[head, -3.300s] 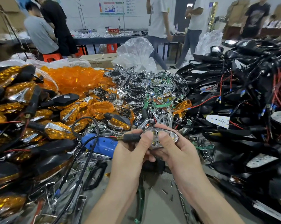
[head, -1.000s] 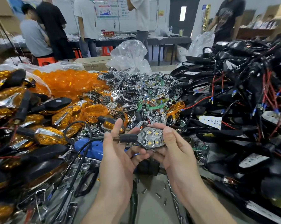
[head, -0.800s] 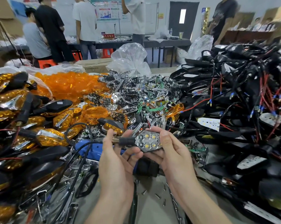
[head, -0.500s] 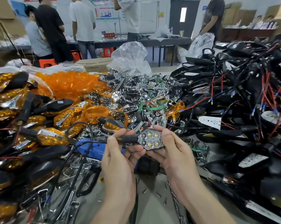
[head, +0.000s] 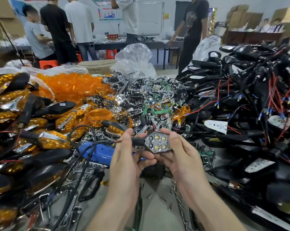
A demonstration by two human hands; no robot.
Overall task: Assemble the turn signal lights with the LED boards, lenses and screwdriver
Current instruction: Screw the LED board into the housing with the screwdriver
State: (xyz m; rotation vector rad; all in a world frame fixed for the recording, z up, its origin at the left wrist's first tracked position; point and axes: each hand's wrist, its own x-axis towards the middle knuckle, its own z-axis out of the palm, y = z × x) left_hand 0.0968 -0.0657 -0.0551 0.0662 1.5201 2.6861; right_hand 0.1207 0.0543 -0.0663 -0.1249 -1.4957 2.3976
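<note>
Both hands hold one turn signal light [head: 157,142] at the middle of the view, above the table. Its chrome reflector face with several yellow LEDs points up at me, with no lens over it. My left hand [head: 127,157] grips the black stalk end, thumb on top. My right hand [head: 182,155] holds the reflector end, thumb over its right edge. A blue electric screwdriver [head: 99,151] lies on the table just left of my left hand. Loose screws [head: 162,200] lie on the table below the hands.
Assembled amber signals [head: 20,124] are heaped at the left, loose amber lenses [head: 74,85] behind them. Chrome reflectors and green LED boards [head: 149,99] fill the middle. Black housings with red wires [head: 249,105] pile up at the right. Several people stand at far tables.
The signal has turned from lying flat and long to showing its LED face toward me. My left fingers, spread a second ago, have closed on the stalk. Both hands have stayed in place.
</note>
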